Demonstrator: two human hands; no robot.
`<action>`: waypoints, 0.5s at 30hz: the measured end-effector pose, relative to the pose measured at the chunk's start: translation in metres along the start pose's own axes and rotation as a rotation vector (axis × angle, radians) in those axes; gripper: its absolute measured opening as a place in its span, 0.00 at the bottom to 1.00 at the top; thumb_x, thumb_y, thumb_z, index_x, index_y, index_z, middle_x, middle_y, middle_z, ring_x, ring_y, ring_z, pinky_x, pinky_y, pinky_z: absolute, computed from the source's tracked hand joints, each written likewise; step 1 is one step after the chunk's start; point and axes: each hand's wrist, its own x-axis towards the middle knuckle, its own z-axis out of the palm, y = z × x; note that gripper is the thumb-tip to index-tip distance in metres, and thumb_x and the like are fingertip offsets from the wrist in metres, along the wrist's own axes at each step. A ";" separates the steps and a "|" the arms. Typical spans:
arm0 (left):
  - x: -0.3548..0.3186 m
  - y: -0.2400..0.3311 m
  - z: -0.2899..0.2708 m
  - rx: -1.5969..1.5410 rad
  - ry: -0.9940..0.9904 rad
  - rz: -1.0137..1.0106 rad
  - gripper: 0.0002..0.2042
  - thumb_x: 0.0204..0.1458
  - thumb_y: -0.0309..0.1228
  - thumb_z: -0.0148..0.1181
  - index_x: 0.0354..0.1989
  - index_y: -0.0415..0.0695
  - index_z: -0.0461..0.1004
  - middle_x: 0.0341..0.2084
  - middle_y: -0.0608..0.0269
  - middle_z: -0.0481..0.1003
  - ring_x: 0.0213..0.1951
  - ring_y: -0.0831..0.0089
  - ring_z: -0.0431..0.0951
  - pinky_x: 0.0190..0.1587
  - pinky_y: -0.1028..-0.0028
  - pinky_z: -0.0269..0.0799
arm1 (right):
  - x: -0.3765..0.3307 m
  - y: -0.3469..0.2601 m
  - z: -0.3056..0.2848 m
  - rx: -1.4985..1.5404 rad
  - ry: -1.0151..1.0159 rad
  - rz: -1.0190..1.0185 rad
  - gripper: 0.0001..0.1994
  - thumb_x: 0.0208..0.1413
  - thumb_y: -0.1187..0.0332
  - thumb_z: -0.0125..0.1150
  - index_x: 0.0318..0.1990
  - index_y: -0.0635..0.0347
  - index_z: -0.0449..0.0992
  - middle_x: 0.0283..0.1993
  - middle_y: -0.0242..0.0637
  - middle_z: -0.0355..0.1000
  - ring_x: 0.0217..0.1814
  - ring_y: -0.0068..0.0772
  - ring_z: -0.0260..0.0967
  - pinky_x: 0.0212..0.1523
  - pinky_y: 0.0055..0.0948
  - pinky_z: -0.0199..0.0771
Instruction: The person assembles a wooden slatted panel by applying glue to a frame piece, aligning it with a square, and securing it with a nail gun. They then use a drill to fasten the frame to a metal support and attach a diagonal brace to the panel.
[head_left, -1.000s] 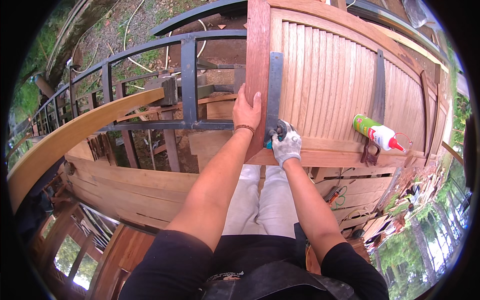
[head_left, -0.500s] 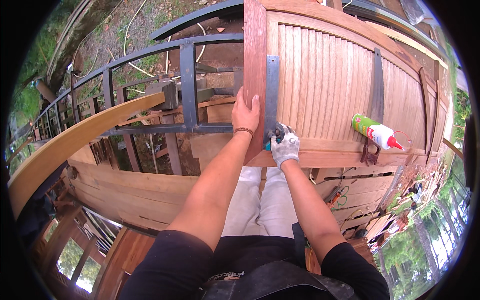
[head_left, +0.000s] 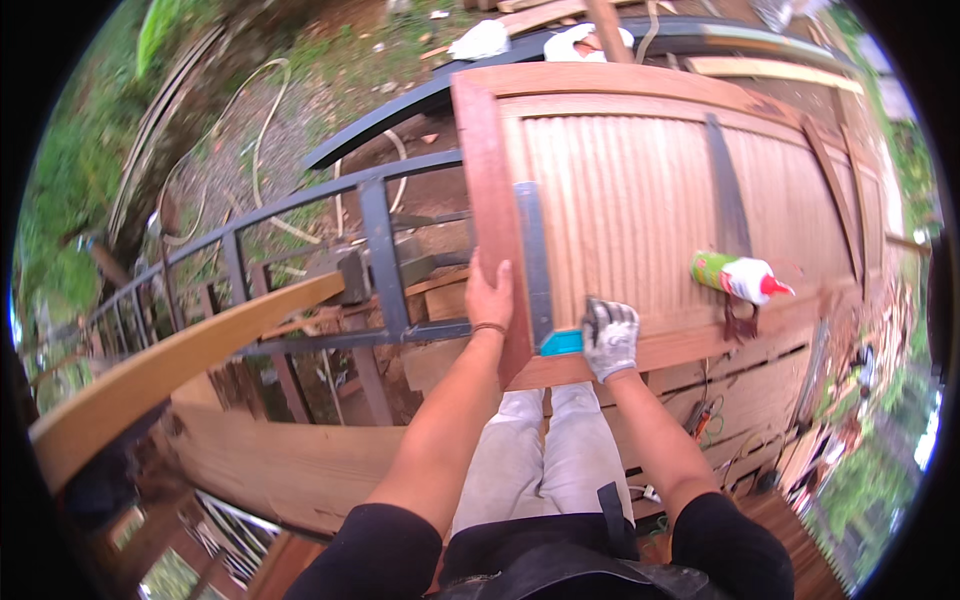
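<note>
A wooden door (head_left: 630, 225) with a grooved panel and a reddish frame lies in front of me. My left hand (head_left: 489, 300) is bare and grips the door's left edge, thumb on top and fingers along the side. Flat along the inner side of the left frame piece is a try square (head_left: 534, 260), its long metal blade pointing away and its teal handle near me. My right hand (head_left: 611, 338), in a grey-white glove, rests just right of that handle. Its fingers are curled and slightly blurred; what they hold, if anything, is hidden.
On the door's right part lie a green-and-white glue bottle (head_left: 740, 276) with a red cap and a handsaw (head_left: 729, 190). Dark metal railing (head_left: 378, 250) and a long wooden board (head_left: 190, 370) are to the left. A cord-like orange tool (head_left: 705, 418) sits below the door.
My right hand has moved off the square to its right, uncovering the teal handle. My left hand stays on the door edge. The view has shifted, so the door appears lower.
</note>
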 end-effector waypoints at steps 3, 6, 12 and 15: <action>0.001 -0.009 0.008 0.031 0.035 -0.002 0.31 0.58 0.45 0.57 0.62 0.33 0.62 0.58 0.39 0.68 0.61 0.51 0.68 0.63 0.62 0.61 | -0.005 -0.014 -0.026 0.021 -0.320 -0.120 0.27 0.52 0.49 0.59 0.57 0.49 0.70 0.52 0.40 0.67 0.62 0.47 0.58 0.70 0.58 0.42; -0.005 0.007 0.004 0.049 -0.030 -0.076 0.35 0.59 0.51 0.53 0.64 0.32 0.60 0.60 0.38 0.66 0.63 0.51 0.65 0.65 0.64 0.58 | -0.017 0.011 -0.013 0.041 -0.225 -0.199 0.19 0.54 0.53 0.59 0.52 0.44 0.75 0.52 0.34 0.68 0.62 0.43 0.58 0.70 0.54 0.45; -0.006 0.003 0.011 0.121 0.003 -0.020 0.34 0.60 0.51 0.53 0.66 0.37 0.59 0.60 0.40 0.67 0.61 0.51 0.68 0.63 0.64 0.61 | -0.014 0.034 -0.020 0.121 -0.313 -0.092 0.10 0.56 0.57 0.55 0.41 0.44 0.78 0.48 0.32 0.71 0.58 0.40 0.63 0.57 0.44 0.62; 0.012 -0.021 0.008 0.071 0.003 0.059 0.36 0.60 0.53 0.52 0.64 0.31 0.59 0.60 0.38 0.65 0.62 0.50 0.66 0.64 0.64 0.59 | -0.009 0.032 -0.018 0.002 -0.300 -0.039 0.11 0.56 0.61 0.54 0.44 0.45 0.76 0.49 0.34 0.70 0.57 0.40 0.64 0.56 0.43 0.62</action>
